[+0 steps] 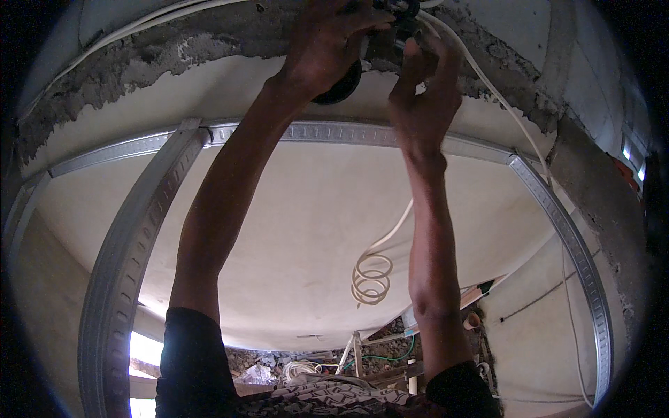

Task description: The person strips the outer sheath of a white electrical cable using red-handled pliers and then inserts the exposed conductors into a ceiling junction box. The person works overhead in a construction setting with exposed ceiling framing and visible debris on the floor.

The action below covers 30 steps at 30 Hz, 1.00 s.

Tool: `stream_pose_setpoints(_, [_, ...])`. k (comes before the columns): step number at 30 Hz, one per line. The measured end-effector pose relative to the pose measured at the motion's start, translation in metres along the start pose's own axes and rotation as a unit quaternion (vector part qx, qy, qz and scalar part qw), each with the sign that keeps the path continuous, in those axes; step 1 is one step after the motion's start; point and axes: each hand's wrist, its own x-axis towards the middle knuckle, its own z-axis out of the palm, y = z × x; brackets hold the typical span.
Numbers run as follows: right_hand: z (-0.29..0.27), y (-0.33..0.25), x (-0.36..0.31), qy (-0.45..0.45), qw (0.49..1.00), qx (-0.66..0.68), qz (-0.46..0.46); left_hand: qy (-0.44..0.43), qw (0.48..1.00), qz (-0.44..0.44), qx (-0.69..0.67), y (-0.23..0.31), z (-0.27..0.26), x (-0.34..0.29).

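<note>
Both my arms reach up to the rough upper edge of the wall. My left hand is closed at a small dark fitting, its fingertips partly cut off by the top of the view. Just right of it, my right hand is closed with thumb and fingers bent at the fitting's lower side; what they grip is hidden. A white cable runs from beside the fitting down to the right. Behind my left wrist, a black round piece shows in part.
Metal channels frame the pale wall, with an upright metal stud at left and another channel at right. A coiled cream cable hangs between my arms. Below lie rubble, a white cable coil and a green hose.
</note>
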Motion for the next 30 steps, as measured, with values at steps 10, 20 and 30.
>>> stream_pose_setpoints(10, [0.011,-0.038,-0.011,-0.013,0.985,-0.109,-0.132,-0.023,0.999,-0.027,-0.013,0.012,-0.003,0.008])
stream_pose_setpoints(20, [-0.045,-0.033,0.060,-0.167,0.903,0.345,0.192,-0.053,0.996,-0.061,0.025,-0.003,-0.001,-0.003])
stream_pose_setpoints(30, [-0.029,0.020,0.041,-0.082,0.949,-0.200,-0.227,-0.084,0.994,-0.068,0.026,0.009,-0.010,0.004])
